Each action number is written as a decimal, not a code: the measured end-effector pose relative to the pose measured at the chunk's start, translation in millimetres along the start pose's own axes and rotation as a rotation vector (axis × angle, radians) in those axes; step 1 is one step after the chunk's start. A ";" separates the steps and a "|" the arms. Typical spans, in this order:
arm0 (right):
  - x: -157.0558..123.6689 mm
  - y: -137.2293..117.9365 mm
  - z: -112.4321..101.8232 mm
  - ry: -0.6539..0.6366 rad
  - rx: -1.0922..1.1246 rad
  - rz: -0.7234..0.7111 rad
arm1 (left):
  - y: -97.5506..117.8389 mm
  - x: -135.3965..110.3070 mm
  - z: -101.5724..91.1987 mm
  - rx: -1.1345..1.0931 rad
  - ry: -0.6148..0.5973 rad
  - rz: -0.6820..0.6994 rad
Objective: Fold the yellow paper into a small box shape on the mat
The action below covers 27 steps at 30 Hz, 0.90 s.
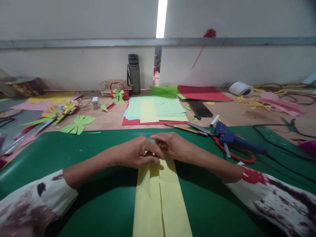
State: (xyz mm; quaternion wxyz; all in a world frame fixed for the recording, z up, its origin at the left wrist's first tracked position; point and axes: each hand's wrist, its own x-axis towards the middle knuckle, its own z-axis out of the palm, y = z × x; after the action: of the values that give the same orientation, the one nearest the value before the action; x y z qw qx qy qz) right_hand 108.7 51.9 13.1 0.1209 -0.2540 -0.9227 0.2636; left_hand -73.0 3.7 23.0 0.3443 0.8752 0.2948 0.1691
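A long sheet of pale yellow paper (172, 204) lies on the green mat, its side edges folded in so that they meet along a seam down the middle. At its far end my left hand (142, 152) pinches the paper between thumb and fingers. My right hand (174, 147) is beside it with curled fingers at the same end, the fingertips of both hands close together. The paper's far edge is hidden under the hands. Past them, stacked light green and yellow sheets (170, 108) rest on a red sheet.
To the right lie a blue glue gun (229, 136) with its cable, orange-handled scissors (249, 156), a pencil (185, 129), a white marker (214, 120) and a black phone (201, 108). A dark bottle (134, 75) stands at the back. Green paper cut-outs (78, 125) lie left.
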 end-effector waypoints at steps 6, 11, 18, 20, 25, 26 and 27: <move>-16.7 0.1 -1.9 0.023 -0.012 -0.002 | -19.4 -7.9 4.2 -0.042 0.110 -0.119; -31.4 -5.6 4.3 -0.007 -0.167 -0.152 | -24.8 -10.0 7.0 -0.047 0.137 -0.143; -44.6 -42.0 3.5 -0.325 -0.366 -0.294 | -31.1 -12.3 11.1 0.018 0.221 -0.122; -45.4 -50.3 2.1 -0.410 -0.355 -0.306 | -33.1 -13.5 11.6 0.005 0.221 -0.110; -41.6 -56.5 0.7 -0.506 -0.353 -0.328 | -34.9 -12.2 11.4 0.010 0.198 -0.047; -40.7 -56.1 0.7 -0.504 -0.348 -0.329 | -34.6 -11.1 11.2 0.011 0.197 -0.033; -40.0 -55.5 0.6 -0.497 -0.345 -0.327 | -33.9 -9.6 10.8 0.016 0.194 -0.024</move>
State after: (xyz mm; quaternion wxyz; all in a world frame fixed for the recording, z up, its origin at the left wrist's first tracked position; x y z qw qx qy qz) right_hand 119.8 -10.3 39.4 -0.1118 -0.0477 -0.9834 0.1346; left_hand -88.6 12.1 -9.3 0.3093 0.8537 0.3386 0.2466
